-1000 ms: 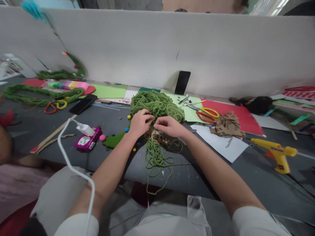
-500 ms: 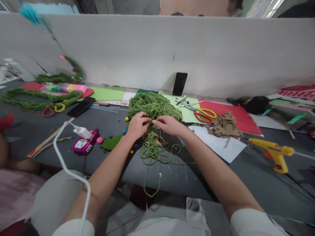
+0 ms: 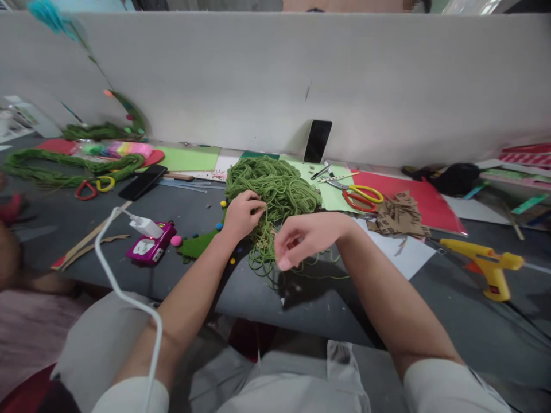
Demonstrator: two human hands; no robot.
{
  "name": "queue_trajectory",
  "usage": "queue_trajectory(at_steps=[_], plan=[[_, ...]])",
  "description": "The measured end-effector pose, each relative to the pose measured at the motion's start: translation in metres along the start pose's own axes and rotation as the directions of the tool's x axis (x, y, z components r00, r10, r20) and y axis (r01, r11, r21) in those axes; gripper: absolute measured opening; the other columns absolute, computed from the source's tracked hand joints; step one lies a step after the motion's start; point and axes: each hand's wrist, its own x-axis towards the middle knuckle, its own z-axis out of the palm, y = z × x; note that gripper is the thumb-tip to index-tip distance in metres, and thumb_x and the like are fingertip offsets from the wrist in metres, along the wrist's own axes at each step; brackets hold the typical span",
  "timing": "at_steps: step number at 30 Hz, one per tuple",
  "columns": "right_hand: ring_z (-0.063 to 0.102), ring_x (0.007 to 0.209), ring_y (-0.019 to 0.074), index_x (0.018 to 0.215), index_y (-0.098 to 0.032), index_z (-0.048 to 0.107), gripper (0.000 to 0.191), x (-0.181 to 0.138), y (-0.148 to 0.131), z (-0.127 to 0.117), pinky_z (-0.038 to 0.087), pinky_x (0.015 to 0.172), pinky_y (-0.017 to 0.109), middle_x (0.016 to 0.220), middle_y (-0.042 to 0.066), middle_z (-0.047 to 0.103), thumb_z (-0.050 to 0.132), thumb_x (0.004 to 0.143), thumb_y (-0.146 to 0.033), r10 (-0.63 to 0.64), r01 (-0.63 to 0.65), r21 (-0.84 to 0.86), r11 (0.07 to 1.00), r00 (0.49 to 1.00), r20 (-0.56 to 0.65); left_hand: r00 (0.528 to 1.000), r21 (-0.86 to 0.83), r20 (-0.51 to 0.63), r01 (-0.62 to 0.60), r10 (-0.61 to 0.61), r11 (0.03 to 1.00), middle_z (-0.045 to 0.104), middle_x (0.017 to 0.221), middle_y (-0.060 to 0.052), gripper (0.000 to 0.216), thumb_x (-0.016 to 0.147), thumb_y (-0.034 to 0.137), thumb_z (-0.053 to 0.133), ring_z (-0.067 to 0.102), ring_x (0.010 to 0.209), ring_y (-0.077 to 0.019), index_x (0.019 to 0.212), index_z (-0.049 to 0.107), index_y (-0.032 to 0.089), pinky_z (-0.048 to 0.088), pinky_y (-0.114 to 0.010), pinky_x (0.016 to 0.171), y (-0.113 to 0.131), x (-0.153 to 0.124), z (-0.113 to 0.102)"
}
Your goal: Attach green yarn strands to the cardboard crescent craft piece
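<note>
A large heap of green yarn point(image 3: 271, 180) lies on the dark table point(image 3: 189, 218) in front of me. My left hand point(image 3: 244, 215) is at its near left edge, fingers pinched on the yarn. Raised over the loose strands, my right hand point(image 3: 312, 236) is closed with thumb and fingertips together; whatever is between them is too small to make out. Tangled yarn strands point(image 3: 262, 261) spread below the heap, partly hidden by that hand. A green felt crescent point(image 3: 198, 245) with coloured pom-poms sits beside my left forearm.
A purple power socket point(image 3: 150, 245) with a white cable point(image 3: 112, 269) stands at left. Scissors point(image 3: 361, 198), crumpled brown paper point(image 3: 398, 215) and a yellow glue gun point(image 3: 488, 261) lie at right. A phone point(image 3: 317, 141) leans on the partition. At far left, a person's arm point(image 3: 41, 282) reaches in.
My right hand has come away from the left hand and moved right and towards me, above the loose strands. My left hand stays at the yarn. The view has tilted slightly.
</note>
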Motion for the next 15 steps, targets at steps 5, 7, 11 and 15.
queue_trajectory(at_steps=[5,7,11,15], plan=[[0.052,0.056,0.0091,0.081,-0.014,0.065,0.05,0.027,0.038,-0.007,0.04,0.055,0.024,0.079,0.005,0.07,0.056,0.094,-0.062,0.187,-0.186,0.068,0.98,0.752,-0.633,0.999,0.032,0.032,-0.007,0.006,0.999,0.07,0.104,-0.008,0.019,0.088,0.021,0.065,0.065,0.097,-0.0225,0.095,0.082,0.021,0.053,-0.036,0.086,0.002,-0.001,-0.001],[0.051,0.056,0.0096,0.08,-0.014,0.064,0.046,0.044,0.054,-0.007,0.039,0.055,0.025,0.077,0.006,0.07,0.057,0.094,-0.057,0.215,-0.218,0.09,0.972,0.663,-0.717,0.999,0.037,0.04,-0.02,0.018,0.999,0.07,0.105,-0.008,0.02,0.087,0.019,0.065,0.065,0.098,-0.0233,0.097,0.082,0.02,0.053,-0.038,0.087,0.002,-0.001,-0.001],[0.048,0.056,0.0092,0.07,-0.015,0.061,0.029,0.062,0.064,-0.003,0.038,0.058,0.025,0.064,0.001,0.063,0.061,0.091,-0.035,0.137,-0.167,0.042,0.985,0.612,-0.779,0.998,0.054,0.06,-0.013,0.01,0.998,0.07,0.106,-0.008,0.022,0.084,0.016,0.066,0.064,0.099,-0.0239,0.097,0.082,0.021,0.053,-0.038,0.087,0.003,-0.001,-0.002],[0.05,0.056,0.0088,0.075,-0.014,0.066,0.019,0.038,0.04,-0.003,0.041,0.058,0.023,0.062,-0.002,0.06,0.066,0.086,-0.03,0.015,0.027,0.068,0.997,0.833,-0.553,0.999,0.04,0.043,-0.009,0.007,0.999,0.07,0.104,-0.008,0.02,0.084,0.016,0.067,0.065,0.097,-0.0237,0.095,0.083,0.021,0.053,-0.037,0.087,0.001,0.0,-0.002]])
